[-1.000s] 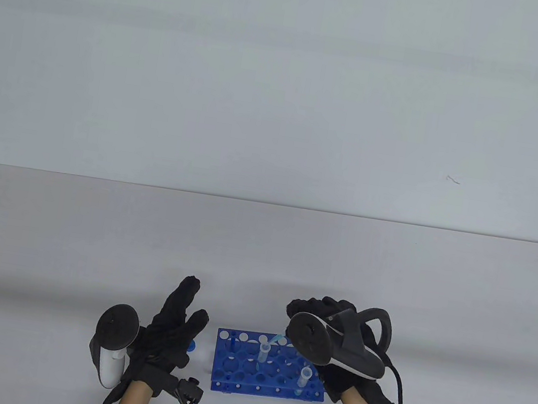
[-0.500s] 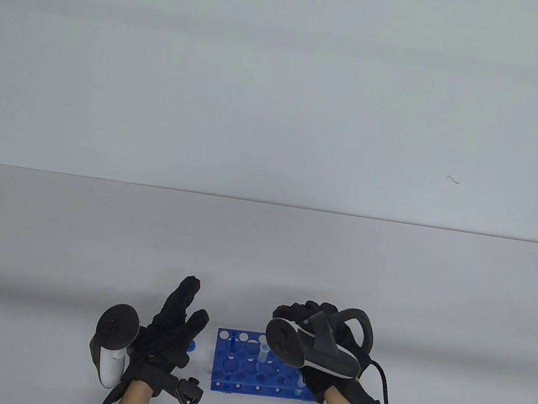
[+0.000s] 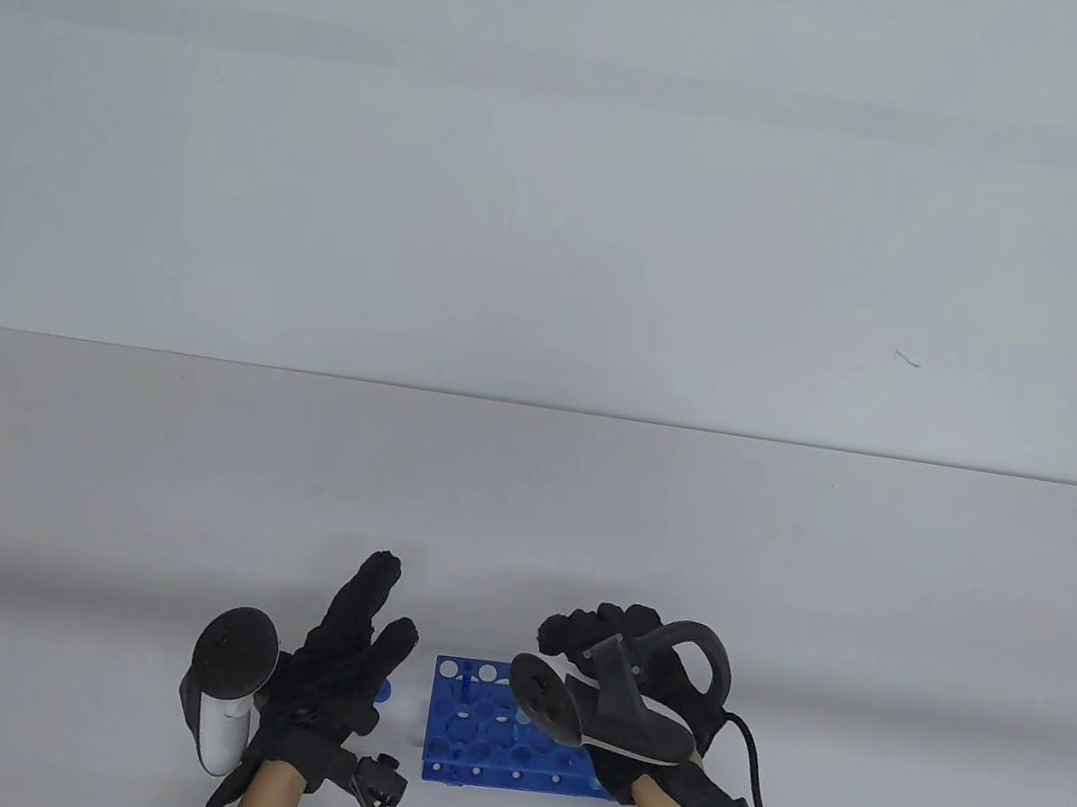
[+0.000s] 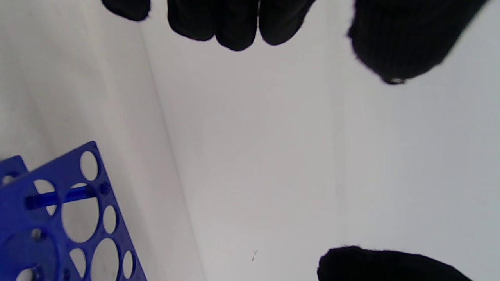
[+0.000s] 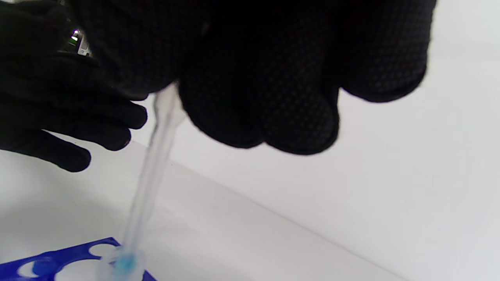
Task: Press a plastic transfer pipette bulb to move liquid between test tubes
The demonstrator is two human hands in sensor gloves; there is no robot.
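A: What does the pipette (image 5: pixel 150 171) look like?

B: A thin, clear plastic stem, blurred in the right wrist view. It slants down and slightly left from the glove. Its tip shows a bit of blue liquid.

A: Where is the tip?

B: At the mouth of a clear tube (image 5: pixel 121 265) standing in the blue rack (image 3: pixel 474 733). Whether it is inside the tube I cannot tell.

A: And the fingers?

B: The right hand (image 3: pixel 634 676) is clenched around the pipette's top. The stem comes out from under the curled fingers (image 5: pixel 265 97); the bulb is hidden by them. In the table view the tracker covers the pipette.

A: The left hand (image 3: pixel 339 657)?

B: Released, fingers spread, holding nothing. It hovers just left of the rack, near a small blue thing (image 3: pixel 384 694) on the table (image 3: pixel 184 472).
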